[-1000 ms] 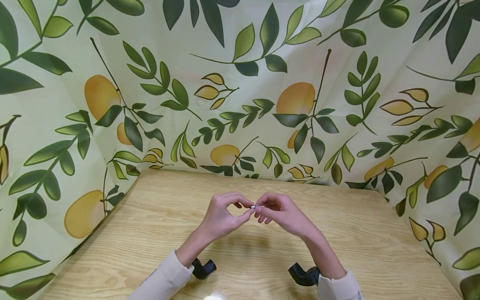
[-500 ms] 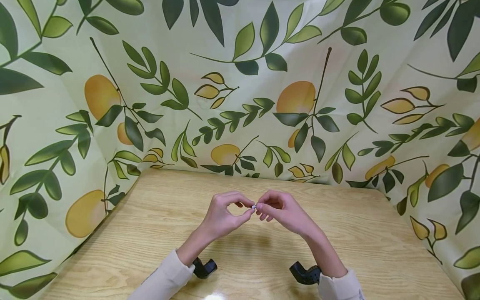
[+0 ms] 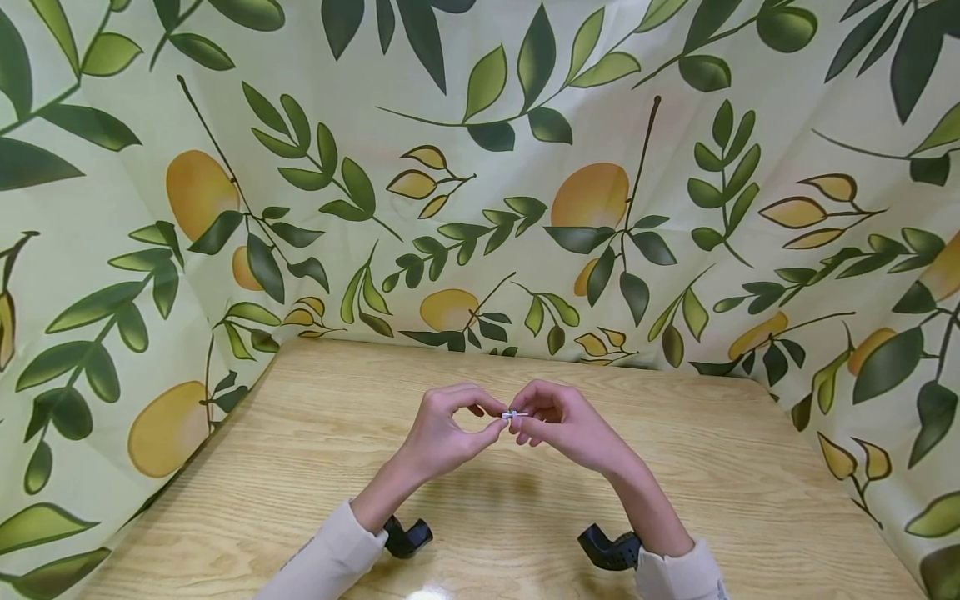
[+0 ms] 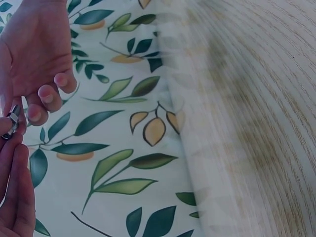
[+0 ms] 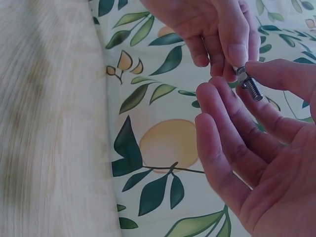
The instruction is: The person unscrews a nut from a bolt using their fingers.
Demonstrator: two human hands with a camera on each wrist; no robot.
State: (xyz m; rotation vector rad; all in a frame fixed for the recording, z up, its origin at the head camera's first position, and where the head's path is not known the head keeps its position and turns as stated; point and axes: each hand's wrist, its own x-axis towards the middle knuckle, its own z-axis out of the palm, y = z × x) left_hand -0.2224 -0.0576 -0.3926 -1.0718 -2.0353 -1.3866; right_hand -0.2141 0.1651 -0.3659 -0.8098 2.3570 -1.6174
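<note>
"Which way is that bolt (image 5: 254, 90) pointing?"

"Threaded end toward the person's right. From the head view its long axis lies nearly level, straight across from one hand toward the other. From the right wrist it slants, thread end lowest."

"And where is it, exactly?"

"Up off the wooden table (image 3: 510, 550), between the two hands, with soft shadows on the wood below. The leaf-printed cloth (image 3: 480, 187) hangs beyond."

"What does it look like?"

"Small, silvery, metal. There's a short shank with plain ridges of thread, and a shiny faceted collar (image 5: 241, 76) round it. Nut or bolt head, I can't tell; fingertips cover the end beyond it."

"So how are the fingers set?"

"Narrow, on both sides. The left hand (image 3: 450, 429) pinches the covered end between thumb and forefinger, the two arching into a ring; its spare fingers curl loosely."

"And the other one?"

"The right hand (image 3: 566, 423) has its thumb tip up against the collar and its forefinger just under, so the metal sits pinched between them. The thread pokes back into the gap between thumb and forefinger. Its other fingers stretch out side by side, slightly bent, their tips near the left hand's; whether those meet, I can't tell."
</note>
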